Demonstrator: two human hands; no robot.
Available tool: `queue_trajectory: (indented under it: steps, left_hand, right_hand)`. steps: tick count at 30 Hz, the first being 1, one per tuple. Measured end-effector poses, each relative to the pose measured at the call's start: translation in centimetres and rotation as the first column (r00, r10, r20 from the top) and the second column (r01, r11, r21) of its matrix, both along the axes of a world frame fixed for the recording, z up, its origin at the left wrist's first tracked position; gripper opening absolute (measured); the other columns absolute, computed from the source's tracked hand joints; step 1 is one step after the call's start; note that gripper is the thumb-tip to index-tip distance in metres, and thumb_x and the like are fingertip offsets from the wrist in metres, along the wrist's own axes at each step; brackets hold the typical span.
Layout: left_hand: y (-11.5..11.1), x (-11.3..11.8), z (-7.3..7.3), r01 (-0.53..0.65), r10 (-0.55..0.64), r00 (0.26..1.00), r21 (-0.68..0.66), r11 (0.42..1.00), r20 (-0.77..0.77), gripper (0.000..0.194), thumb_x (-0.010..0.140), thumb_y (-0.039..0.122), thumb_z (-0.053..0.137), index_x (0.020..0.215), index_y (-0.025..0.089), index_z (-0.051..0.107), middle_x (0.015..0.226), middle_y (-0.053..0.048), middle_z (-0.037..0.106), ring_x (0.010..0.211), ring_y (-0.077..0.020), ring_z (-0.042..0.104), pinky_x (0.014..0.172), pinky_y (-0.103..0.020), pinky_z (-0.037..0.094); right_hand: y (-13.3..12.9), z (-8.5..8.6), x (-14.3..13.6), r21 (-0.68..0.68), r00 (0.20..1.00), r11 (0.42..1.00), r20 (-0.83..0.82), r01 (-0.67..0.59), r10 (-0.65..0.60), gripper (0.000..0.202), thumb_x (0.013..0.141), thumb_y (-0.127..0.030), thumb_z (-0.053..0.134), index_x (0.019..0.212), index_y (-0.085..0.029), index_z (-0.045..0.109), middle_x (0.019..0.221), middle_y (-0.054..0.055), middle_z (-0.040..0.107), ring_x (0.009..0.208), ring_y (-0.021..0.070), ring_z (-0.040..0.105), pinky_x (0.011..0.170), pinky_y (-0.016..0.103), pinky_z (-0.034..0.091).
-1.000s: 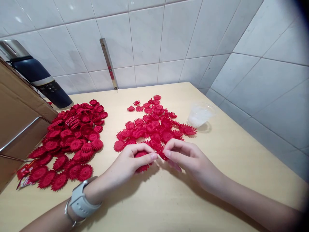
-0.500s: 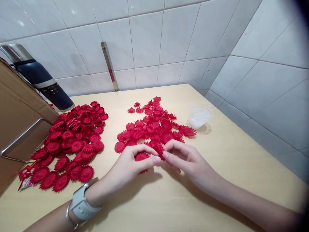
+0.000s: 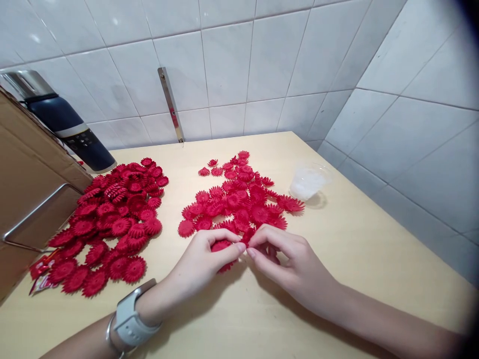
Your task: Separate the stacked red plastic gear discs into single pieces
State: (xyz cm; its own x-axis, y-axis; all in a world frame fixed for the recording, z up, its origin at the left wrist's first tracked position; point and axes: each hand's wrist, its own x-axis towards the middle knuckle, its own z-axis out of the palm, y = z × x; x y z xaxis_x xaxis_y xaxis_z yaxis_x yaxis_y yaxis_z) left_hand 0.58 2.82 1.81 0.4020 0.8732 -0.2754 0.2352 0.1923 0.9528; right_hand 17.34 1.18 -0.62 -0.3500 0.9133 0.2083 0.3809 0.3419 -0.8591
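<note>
My left hand [image 3: 209,257] is closed around a red fabric flower [image 3: 223,248] with fringed petals, which shows between thumb and forefinger. The fingertips of my right hand [image 3: 288,259] are pinched together against my left fingertips, over a small bit of red flower material [image 3: 247,235]. What exactly lies in this pinch is mostly hidden by the fingers. Just beyond both hands spreads a loose heap of red fabric flowers [image 3: 239,199]. At the left, a denser pile of similar flat, round flowers [image 3: 121,226] has tiny marks at their centres.
A clear plastic cup [image 3: 309,182] with something white inside stands at the right. On the left are a cardboard box [image 3: 33,164], a metal wire stand [image 3: 32,214], a dark blue flask [image 3: 71,124] and a small red packet [image 3: 43,267]. Tiled walls border the table [image 3: 355,259].
My right fingertips have shifted slightly left and closed against my left ones. The red piece between them has turned and shows less. The piles stay as they were.
</note>
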Motion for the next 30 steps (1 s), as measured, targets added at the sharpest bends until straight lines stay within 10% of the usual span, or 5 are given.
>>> queue_trajectory:
  steps: [15, 24, 30]
  left_hand:
    - [-0.2, 0.1, 0.0, -0.011, 0.011, 1.000, 0.027, 1.000, -0.006, 0.011, 0.072, 0.018, 0.055, 0.065, 0.015, 0.062, 0.060, 0.002, 0.054, 0.056, -0.0099, 0.044, 0.054, -0.021, 0.033]
    - [1.9, -1.2, 0.1, -0.346, 0.348, 0.937, -0.045, 0.937, 0.039, 0.018, 0.072, 0.027, 0.059, 0.060, 0.015, 0.054, 0.049, 0.005, 0.045, 0.041, -0.0048, 0.033, 0.040, -0.017, 0.021]
    - [2.1, -1.0, 0.3, -0.434, 0.448, 0.858, -0.114, 0.894, 0.250, 0.029, 0.078, 0.042, 0.053, 0.090, 0.015, 0.057, 0.069, 0.000, 0.056, 0.044, -0.0054, 0.042, 0.035, -0.015, 0.022]
  right_hand:
    - [-0.2, 0.5, 0.0, -0.196, 0.994, 0.980, -0.105, 0.004, -0.025, 0.016, 0.081, -0.020, 0.046, 0.066, -0.018, 0.048, 0.060, -0.002, 0.049, 0.053, 0.0108, 0.043, 0.050, 0.024, 0.034]
    - [1.4, 0.0, 0.6, -0.458, 0.767, 0.854, -0.448, 0.245, -0.460, 0.018, 0.080, -0.033, 0.054, 0.070, -0.021, 0.047, 0.052, -0.007, 0.044, 0.044, 0.0075, 0.039, 0.039, 0.018, 0.030]
    - [1.6, -0.6, 0.5, -0.535, 0.722, 0.823, -0.490, 0.192, -0.487, 0.028, 0.075, -0.039, 0.059, 0.095, -0.023, 0.047, 0.068, -0.004, 0.054, 0.043, 0.0073, 0.043, 0.035, 0.019, 0.033]
